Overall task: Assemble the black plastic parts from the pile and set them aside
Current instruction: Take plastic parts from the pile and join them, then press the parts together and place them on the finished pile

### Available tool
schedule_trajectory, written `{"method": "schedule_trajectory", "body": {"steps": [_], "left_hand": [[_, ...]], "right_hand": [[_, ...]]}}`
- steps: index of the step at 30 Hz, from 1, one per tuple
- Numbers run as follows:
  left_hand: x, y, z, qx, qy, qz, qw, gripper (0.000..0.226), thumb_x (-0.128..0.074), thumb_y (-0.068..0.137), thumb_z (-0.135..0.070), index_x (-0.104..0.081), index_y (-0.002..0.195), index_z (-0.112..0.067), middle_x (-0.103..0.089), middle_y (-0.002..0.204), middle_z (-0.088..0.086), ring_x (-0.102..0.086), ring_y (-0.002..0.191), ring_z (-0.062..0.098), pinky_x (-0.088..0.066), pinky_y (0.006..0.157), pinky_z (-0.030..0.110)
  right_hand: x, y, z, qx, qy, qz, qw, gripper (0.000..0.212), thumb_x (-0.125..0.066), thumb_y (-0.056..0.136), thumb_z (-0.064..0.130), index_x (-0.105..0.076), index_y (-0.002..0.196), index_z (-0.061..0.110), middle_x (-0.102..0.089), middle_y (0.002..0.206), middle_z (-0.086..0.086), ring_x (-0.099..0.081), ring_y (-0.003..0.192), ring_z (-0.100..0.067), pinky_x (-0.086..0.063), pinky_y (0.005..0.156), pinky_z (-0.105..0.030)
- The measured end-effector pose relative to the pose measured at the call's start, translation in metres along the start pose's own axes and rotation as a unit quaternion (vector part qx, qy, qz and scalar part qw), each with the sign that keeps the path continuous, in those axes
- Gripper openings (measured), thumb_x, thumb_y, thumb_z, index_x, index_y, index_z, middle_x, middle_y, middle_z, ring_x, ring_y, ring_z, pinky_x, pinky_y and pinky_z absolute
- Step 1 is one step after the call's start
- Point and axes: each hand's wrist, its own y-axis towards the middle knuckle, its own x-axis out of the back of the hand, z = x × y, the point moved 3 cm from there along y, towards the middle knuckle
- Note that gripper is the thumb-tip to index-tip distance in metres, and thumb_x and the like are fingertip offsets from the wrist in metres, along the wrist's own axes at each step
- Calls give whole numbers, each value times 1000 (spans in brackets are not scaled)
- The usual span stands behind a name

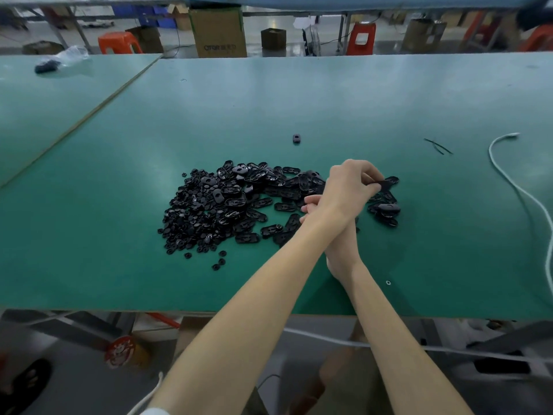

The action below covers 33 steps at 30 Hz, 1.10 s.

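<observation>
A person's 2 bare forearms cross above a green worktop [269, 100]; the left hand [350, 184], uppermost, pinches 1 flat black part [385, 184] between curled fingers over the right end of the pile of black plastic parts [233, 205]; the right hand [344, 244] lies beneath the left wrist, its fingertips [309, 202] showing at the pile's edge, though whether it holds anything cannot be told; a small heap of parts [387, 213] sits just right of the hands; 1 lone part [296, 138] lies apart, farther back; a white cord [508, 181] trails along the right side; a cardboard box [220, 31] stands beyond the worktop.
</observation>
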Motion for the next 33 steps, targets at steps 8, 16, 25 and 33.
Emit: {"method": "schedule_trajectory", "body": {"steps": [8, 16, 25, 33], "left_hand": [[-9, 11, 13, 21, -14, 47, 999, 34, -59, 98, 2, -70, 129, -7, -72, 126, 7, -77, 90, 19, -62, 87, 33], [50, -7, 36, 33, -66, -108, 991, 36, -50, 95, 8, -78, 99, -14, -77, 94, -6, -74, 82, 7, -56, 81, 17], [92, -30, 93, 73, 282, 0, 957, 12, -76, 92, -29, -75, 103, -24, -72, 104, -4, -60, 108, 20, -28, 97, 38], [90, -48, 96, 14, 79, -49, 996, 11, -78, 90, -19, -68, 91, -22, -69, 88, -9, -61, 80, 11, -48, 82, 27]], "right_hand": [[-1, 6, -1, -46, 59, -11, 997, 29, -36, 113, 7, -58, 128, -1, -72, 91, -4, -69, 75, -9, -56, 65, -22], [-5, 2, 2, 49, -133, -33, 989, 11, -59, 100, -1, -67, 94, 4, -69, 69, 3, -58, 59, -9, -47, 59, -24], [-4, 3, -1, 49, -118, -45, 991, 13, -60, 101, -1, -70, 107, 5, -73, 86, -7, -69, 69, -12, -54, 63, -23], [-4, 2, 0, 54, -109, -44, 992, 8, -63, 103, 8, -70, 106, 9, -74, 85, -5, -68, 69, -13, -55, 64, -26]]}}
